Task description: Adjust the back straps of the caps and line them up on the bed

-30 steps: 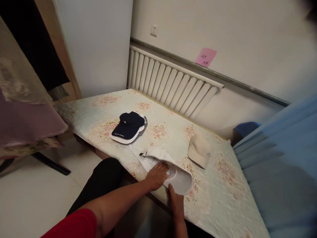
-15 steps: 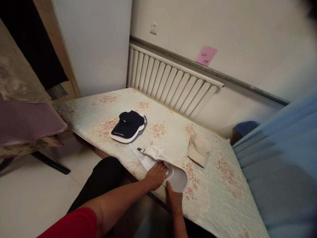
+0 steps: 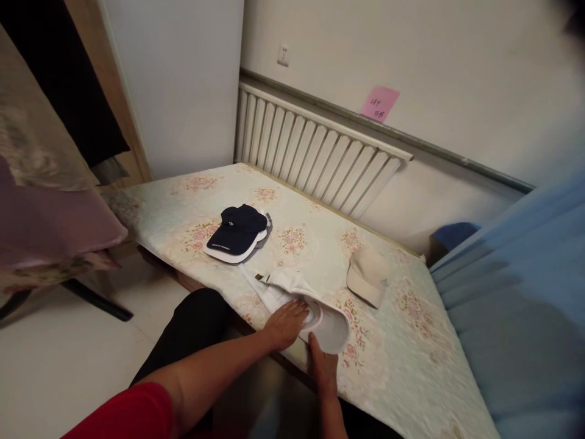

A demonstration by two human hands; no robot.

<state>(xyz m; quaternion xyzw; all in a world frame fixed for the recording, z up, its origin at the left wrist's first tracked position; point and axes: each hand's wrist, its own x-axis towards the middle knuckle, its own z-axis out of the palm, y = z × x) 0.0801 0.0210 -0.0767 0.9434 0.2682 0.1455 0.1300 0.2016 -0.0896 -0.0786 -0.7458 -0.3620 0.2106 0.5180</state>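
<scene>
A white baseball cap [image 3: 331, 326] lies on its side near the front edge of the bed, its inside and the underside of its brim facing me. My left hand [image 3: 289, 323] rests flat with fingers stretched over the cap's inner band. My right hand [image 3: 323, 364] grips the near edge of the brim, thumb on top and the other fingers hidden beneath. To the left sits a stack of caps, a navy cap [image 3: 240, 228] on top of a white one [image 3: 228, 257] and a grey one. A beige cap [image 3: 368, 277] lies apart at the right.
A flowered cover [image 3: 402, 366] spreads over the bed. Behind it stand a white radiator [image 3: 315, 146] and a wall with a pink note [image 3: 380, 103]. A blue curtain [image 3: 525, 292] hangs at the right; clothes [image 3: 41, 146] hang over a chair at the left.
My left hand has drawn back slightly to the left inside the white cap. The brim has shifted a little to the right; the other caps stay put.
</scene>
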